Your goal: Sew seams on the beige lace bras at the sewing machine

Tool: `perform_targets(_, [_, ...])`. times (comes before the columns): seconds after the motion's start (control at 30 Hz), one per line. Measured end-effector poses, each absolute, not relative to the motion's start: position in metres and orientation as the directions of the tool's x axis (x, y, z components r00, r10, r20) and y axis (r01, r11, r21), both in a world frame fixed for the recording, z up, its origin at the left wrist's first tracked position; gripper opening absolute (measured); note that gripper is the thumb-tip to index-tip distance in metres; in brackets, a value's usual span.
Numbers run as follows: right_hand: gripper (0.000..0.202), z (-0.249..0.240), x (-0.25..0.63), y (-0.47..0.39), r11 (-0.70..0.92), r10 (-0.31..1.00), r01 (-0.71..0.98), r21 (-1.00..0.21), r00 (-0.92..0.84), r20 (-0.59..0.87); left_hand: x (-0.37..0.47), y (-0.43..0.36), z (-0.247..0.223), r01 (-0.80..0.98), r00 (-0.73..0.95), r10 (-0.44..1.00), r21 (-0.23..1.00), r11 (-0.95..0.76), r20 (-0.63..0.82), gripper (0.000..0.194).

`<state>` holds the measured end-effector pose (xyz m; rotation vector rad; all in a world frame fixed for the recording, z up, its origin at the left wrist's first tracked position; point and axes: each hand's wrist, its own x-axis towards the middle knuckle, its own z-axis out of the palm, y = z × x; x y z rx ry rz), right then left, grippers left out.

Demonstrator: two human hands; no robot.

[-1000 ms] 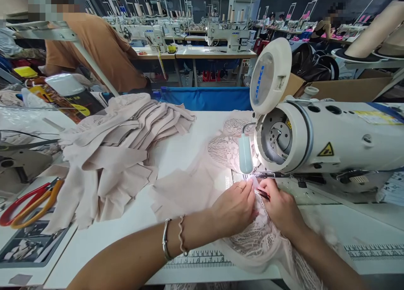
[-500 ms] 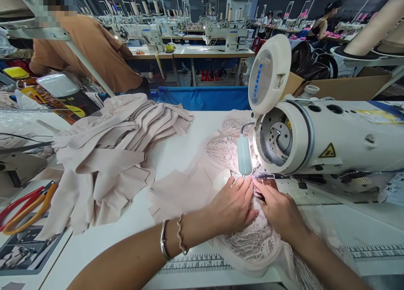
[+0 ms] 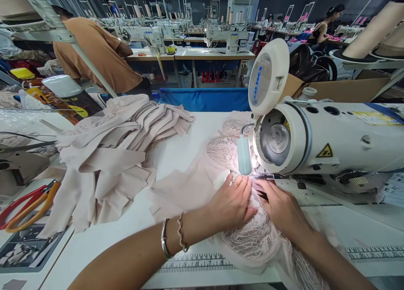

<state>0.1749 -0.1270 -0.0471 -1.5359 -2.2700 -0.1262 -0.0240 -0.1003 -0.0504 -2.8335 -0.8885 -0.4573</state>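
Observation:
Pale pink lace fabric (image 3: 249, 239) lies beneath the front of a white sewing machine (image 3: 344, 134). My left hand (image 3: 232, 201) rests on the fabric just below the pale green lamp (image 3: 244, 155), its fingers together and pressing the cloth. Beside it, my right hand (image 3: 280, 206) grips the fabric edge near the needle area, with a dark pointed tool partly visible under its fingers. The needle itself is hidden. The round machine cover (image 3: 268, 77) stands raised.
Stacked beige fabric pieces (image 3: 110, 155) spread over the left of the table. Orange-and-red-handled scissors (image 3: 31, 206) and bottles (image 3: 67, 92) are at the far left. Behind are a person in a brown shirt (image 3: 94, 50), other machines and a blue cloth (image 3: 205, 99).
The round part inside the open machine head looks different, as if turned. My right hand has shifted slightly, and the view has moved a little. Both hands remain at the fabric.

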Motion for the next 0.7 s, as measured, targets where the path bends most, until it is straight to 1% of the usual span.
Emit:
perform_targets(0.07, [0.026,-0.043,0.178,-0.129,0.382,0.89,0.9,-0.207,-0.299,0.343,-0.022,-0.105,-0.049,0.514,0.828,0.455,-0.116,-0.85,0.328,0.057])
perform_targets(0.13, [0.024,-0.041,0.182,-0.13,0.391,0.895,0.883,-0.259,-0.299,0.331,-0.02,-0.114,-0.048,0.465,0.864,0.4,-0.18,-0.867,0.307,0.045])
perform_targets(0.2, [0.028,-0.042,0.186,-0.132,0.414,0.891,0.864,-0.287,-0.319,0.324,-0.019,-0.122,-0.047,0.484,0.86,0.424,-0.188,-0.855,0.286,0.044])
perform_targets(0.27, [0.032,-0.044,0.188,-0.132,0.429,0.886,0.852,-0.299,-0.333,0.323,-0.019,-0.125,-0.047,0.516,0.844,0.47,-0.15,-0.844,0.261,0.044])
perform_targets(0.33, [0.034,-0.046,0.188,-0.13,0.436,0.88,0.852,-0.289,-0.339,0.332,-0.022,-0.122,-0.046,0.5,0.853,0.471,-0.097,-0.86,0.224,0.043])
perform_targets(0.47, [0.03,-0.046,0.182,-0.123,0.448,0.853,0.869,-0.208,-0.347,0.39,-0.03,-0.103,-0.042,0.456,0.87,0.447,0.005,-0.89,0.205,0.035])
perform_targets(0.57, [0.023,-0.044,0.177,-0.116,0.424,0.856,0.89,-0.17,-0.332,0.396,-0.036,-0.09,-0.034,0.426,0.88,0.434,0.084,-0.901,0.193,0.029])
perform_targets(0.7, [0.026,-0.038,0.171,-0.108,0.417,0.848,0.902,-0.111,-0.342,0.405,-0.043,-0.079,-0.023,0.406,0.886,0.434,0.177,-0.897,0.164,0.029])
